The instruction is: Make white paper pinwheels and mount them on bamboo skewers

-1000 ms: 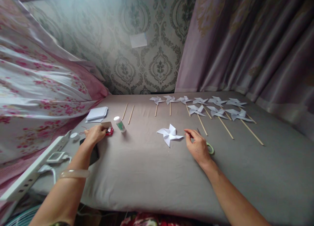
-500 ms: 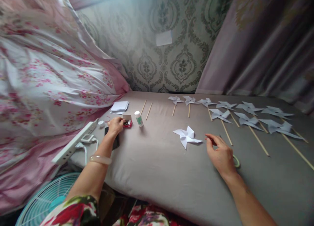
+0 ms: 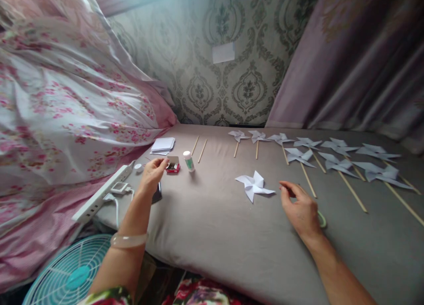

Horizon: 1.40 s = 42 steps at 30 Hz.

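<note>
Just left of a small red box (image 3: 172, 168) with its lid up, my left hand (image 3: 153, 174) hovers with thumb and fingertips pinched. Small dark pieces lie in the box; whatever the fingertips grip is too small to make out. A folded white paper pinwheel (image 3: 254, 185) without a stick lies flat in front of me. My right hand (image 3: 300, 207) is beside its right tip, thumb and fingers pinched together and apart from the paper. I cannot see clearly what they hold. Partly hidden behind this hand is a green loop (image 3: 322, 219).
A glue stick (image 3: 189, 162) stands right of the box, near wooden sticks (image 3: 202, 150) and stacked white paper (image 3: 162, 145). Finished pinwheels (image 3: 338, 162) on sticks cover the right side. A dark flat object (image 3: 157, 194), power strip (image 3: 102, 194) and fan (image 3: 77, 276) are left.
My left hand has drawn back from the red box, a little toward me and left, uncovering more of it. My right hand stays about where it was.
</note>
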Motion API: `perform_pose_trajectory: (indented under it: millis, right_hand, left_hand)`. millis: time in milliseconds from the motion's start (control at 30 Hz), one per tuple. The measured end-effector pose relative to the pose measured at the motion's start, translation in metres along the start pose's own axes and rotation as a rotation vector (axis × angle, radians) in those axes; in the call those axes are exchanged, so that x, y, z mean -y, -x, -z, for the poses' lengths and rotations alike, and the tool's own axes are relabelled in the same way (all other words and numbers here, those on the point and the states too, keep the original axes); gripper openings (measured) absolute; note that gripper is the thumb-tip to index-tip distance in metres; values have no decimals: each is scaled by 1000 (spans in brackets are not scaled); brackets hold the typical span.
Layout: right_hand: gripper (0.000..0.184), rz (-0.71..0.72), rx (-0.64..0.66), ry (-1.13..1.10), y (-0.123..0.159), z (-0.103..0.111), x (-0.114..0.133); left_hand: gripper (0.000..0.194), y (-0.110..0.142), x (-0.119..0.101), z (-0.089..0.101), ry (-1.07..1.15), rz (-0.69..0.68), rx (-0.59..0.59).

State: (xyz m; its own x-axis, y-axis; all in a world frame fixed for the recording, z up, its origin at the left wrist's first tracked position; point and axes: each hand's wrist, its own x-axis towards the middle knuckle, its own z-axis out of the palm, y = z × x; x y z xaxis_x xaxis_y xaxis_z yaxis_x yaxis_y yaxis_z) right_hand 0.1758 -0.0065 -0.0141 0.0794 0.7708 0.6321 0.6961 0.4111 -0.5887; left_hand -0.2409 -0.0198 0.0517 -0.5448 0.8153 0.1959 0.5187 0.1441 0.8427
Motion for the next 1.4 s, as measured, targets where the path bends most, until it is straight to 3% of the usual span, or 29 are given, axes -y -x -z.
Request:
perform_pose_trajectory:
  millis: [133,267,367,467,633,833,1100,1233,1400]
  right_hand:
    - [27,-64,7,-86,-5,-1,5]
    - [29,-224,69,-236,-14,2,12]
    - [29,-300,156,-365,-22,8,22]
    - [24,-273,214,-426,-28,14,35]
    - [17,-169,273,-433,-31,11,51]
    - [14,-83,316,-400,-32,-7,56]
    - [11,9,340,-326,-30,-18,55]
    - [11,-88,320,-383,-25,-22,48]
    - [15,-249,307,-467,-26,-18,40]
  left_hand:
    - [35,44,-34,-40,505,80,288]
    - [26,82,-72,-96,934,448,684]
    - [16,99,-95,-130,1087,656,849]
    - [14,108,-110,-153,1119,745,940]
    - [11,115,-115,-170,1101,774,975]
    - [8,116,-108,-173,1078,764,921]
    - [26,111,-90,-181,923,463,806]
    - [27,109,-91,-180,815,336,803]
    - [27,88,-101,-180,602,110,893]
